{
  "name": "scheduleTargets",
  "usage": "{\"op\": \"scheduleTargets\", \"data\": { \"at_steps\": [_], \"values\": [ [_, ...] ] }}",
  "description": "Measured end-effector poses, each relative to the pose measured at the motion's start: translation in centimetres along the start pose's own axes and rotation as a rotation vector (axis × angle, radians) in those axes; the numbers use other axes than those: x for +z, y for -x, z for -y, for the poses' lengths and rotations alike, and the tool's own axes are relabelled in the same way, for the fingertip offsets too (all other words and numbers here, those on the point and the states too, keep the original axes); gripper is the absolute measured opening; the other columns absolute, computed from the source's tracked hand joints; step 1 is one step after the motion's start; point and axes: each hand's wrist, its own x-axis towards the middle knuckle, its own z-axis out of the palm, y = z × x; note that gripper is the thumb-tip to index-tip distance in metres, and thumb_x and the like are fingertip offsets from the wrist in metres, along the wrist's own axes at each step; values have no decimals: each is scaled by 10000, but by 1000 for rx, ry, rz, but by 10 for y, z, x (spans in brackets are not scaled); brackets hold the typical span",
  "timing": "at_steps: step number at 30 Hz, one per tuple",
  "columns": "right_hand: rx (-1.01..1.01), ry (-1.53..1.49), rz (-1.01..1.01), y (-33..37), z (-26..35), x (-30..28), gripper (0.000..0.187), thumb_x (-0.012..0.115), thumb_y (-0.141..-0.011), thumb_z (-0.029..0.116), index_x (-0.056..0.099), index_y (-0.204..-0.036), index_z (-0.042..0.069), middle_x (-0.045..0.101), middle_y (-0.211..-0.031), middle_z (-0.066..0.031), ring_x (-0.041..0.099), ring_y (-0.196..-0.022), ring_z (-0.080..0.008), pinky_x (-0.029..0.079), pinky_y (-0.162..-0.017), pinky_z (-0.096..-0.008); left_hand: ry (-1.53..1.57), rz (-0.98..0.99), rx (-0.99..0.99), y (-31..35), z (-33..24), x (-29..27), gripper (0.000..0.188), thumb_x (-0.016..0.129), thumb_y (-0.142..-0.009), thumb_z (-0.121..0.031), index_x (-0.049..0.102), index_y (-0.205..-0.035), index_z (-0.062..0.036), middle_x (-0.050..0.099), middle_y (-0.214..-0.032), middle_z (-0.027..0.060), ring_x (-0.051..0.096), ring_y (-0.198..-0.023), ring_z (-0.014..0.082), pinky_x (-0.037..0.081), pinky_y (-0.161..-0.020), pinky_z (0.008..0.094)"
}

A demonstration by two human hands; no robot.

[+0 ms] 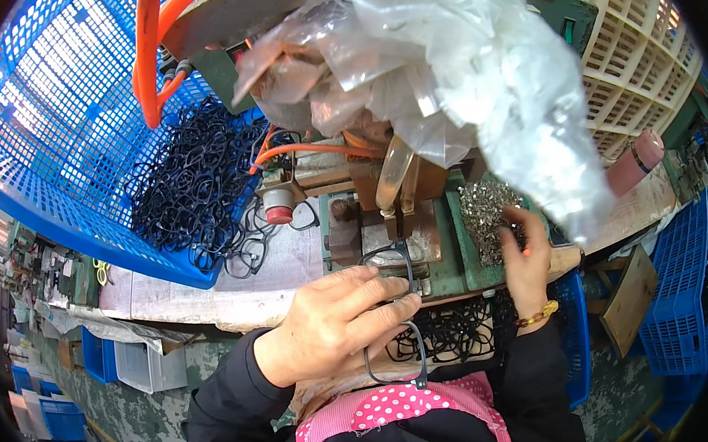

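A dark eyeglass frame without lenses (421, 381) is in my left hand (337, 319), whose fingers close round its middle. One rim of it lies under the head of a bench machine (401, 225); the other hangs toward my apron. My right hand (529, 269) is over a green tray (464, 266) of small shiny metal parts (483, 210). Its thumb and forefinger are curved and apart, and I see nothing between them. Below the bench edge, beside my right forearm, lie several black eyeglass frames (444, 331).
A blue basket (77, 237) with a heap of dark eyeglass frames (190, 176) stands at the left. Crumpled clear plastic (440, 53) hangs over the machine. A red button (278, 214) and orange hoses (151, 53) are near it. At the right are a pink bottle (637, 162) and a cream basket (638, 53).
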Motion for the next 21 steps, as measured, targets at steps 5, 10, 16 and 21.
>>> {"op": "scheduleTargets", "data": {
  "at_steps": [5, 10, 16, 21],
  "values": [
    [-330, 400, 89, 4, 4, 14, 200, 740, -800, 52, 646, -977, 44, 625, -1131, -126, 524, -1221, -400, 377, -1049, -509, -51, 17, 28, 7, 1, 1, 424, 753, -710, -132, 709, -1127, -67, 686, -1081, 99, 693, -937, 293, 590, -848, 389],
    [-320, 343, 65, 2, 2, 19, 189, 755, -786, 35, 606, -901, 55, 629, -1032, -97, 533, -1211, -387, 364, -1040, -525, -166, -244, -89, 37, 34, 11, 422, 729, -749, -43, 660, -1164, -22, 661, -1168, 164, 648, -1072, 347, 526, -921, 455],
    [-194, 350, 94, 2, 16, 17, 116, 722, -819, 42, 618, -871, 36, 639, -946, -111, 590, -1091, -341, 396, -992, -485, -808, -54, -720, 131, 171, 29, 285, 758, -735, -93, 630, -988, -65, 554, -987, 150, 543, -935, 335, 434, -817, 424],
    [-142, 82, -3, 4, 8, 20, 57, 679, -875, -6, 635, -911, -3, 613, -896, -102, 617, -849, -263, 475, -765, -348, -734, -166, -619, 125, 169, 27, 178, 705, -792, -63, 576, -914, -70, 538, -874, 95, 557, -827, 309, 438, -719, 413]
  ]
}}
